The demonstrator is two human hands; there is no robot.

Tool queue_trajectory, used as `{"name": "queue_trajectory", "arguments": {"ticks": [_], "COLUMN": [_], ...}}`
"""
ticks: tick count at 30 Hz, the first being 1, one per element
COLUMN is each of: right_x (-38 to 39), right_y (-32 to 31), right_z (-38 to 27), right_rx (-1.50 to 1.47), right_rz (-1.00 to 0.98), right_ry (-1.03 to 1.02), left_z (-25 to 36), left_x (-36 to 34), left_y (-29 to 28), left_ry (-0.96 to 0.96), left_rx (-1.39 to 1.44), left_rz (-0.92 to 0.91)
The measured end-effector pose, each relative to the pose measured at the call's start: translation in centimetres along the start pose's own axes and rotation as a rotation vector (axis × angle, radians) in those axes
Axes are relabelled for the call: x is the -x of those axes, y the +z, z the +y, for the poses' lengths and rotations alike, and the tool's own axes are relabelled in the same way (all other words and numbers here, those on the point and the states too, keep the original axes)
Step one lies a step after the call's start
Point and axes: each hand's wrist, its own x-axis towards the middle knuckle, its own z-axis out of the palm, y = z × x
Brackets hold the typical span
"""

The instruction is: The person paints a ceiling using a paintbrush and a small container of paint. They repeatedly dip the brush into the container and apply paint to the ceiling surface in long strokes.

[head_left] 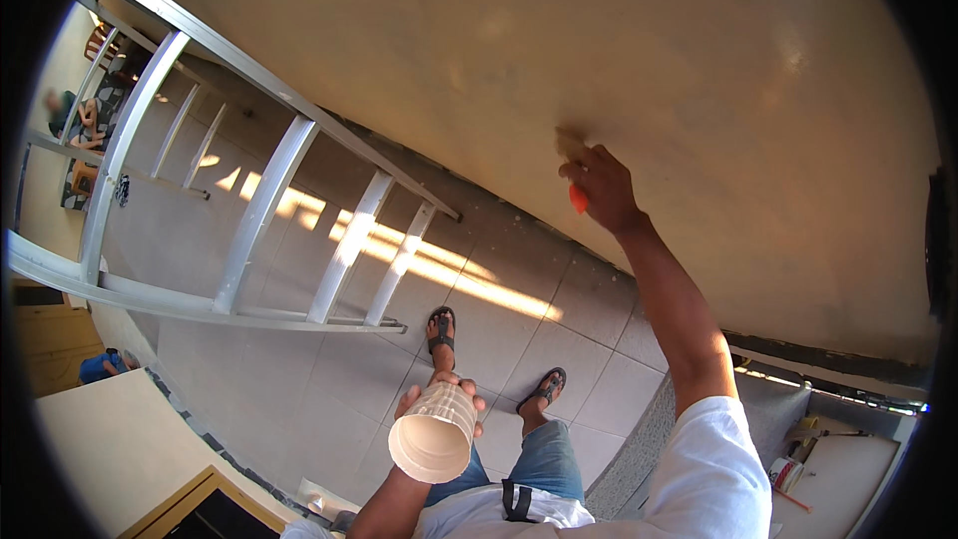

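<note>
Against the beige wall (748, 60), my right hand (601, 183) grips a paintbrush (578, 200) with an orange handle, its blurred bristles on or very near the wall surface. Low in the middle of the view, my left hand (411, 401) is wrapped round a whitish ribbed plastic container (444, 417), held out in front of my legs. The container's open top faces toward me and its inside looks cream-coloured; how much it holds I cannot make out.
An aluminium stepladder (267, 208) stands at my left. My sandalled feet are on grey floor tiles (519, 279) streaked with sunlight. Behind the ladder are blurred items, possibly seated people. A blue object (100, 366) lies lower left; shelving with containers (788, 469) is lower right.
</note>
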Motion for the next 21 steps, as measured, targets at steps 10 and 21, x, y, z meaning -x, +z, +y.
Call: {"name": "queue_trajectory", "arguments": {"ticks": [10, 21], "right_x": [-7.7, -7.4], "right_y": [-10.6, -17.1], "right_z": [1.9, -4.7], "right_rx": [0.017, 0.438], "right_rz": [0.089, 0.555], "right_ry": [-0.05, -0.244], "left_z": [-0.9, 0.0], "left_x": [-1.6, -0.9], "left_y": [1.4, 1.0], "left_ry": [-0.02, 0.002], "left_rx": [0.027, -0.026], "left_rz": [-0.027, -0.041]}}
